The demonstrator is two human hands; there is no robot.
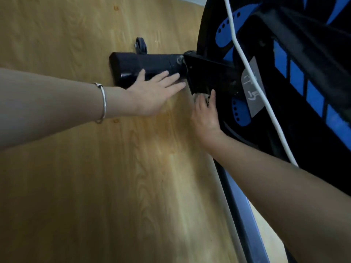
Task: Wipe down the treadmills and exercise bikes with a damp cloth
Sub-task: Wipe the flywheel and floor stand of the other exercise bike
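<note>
The bike (303,54) stands at the floor's (95,186) right edge, its foot bar (144,62) jutting left. The left grip (152,93) lies flat on the bar, fingers straight, holding nothing. The right grip's (206,114) fingers hide under the frame, so I cannot tell. No cloth shows. The loose white cable (231,19) could snag an arm.

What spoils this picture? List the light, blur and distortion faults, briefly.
Head view: soft all over, no crisp edge; a pale sheen streaks the wooden floor mid-frame; corners fall dim; the black exercise bike sinks into shadow, its detail lost; the wide lens makes the left forearm loom large at the edge.
</note>
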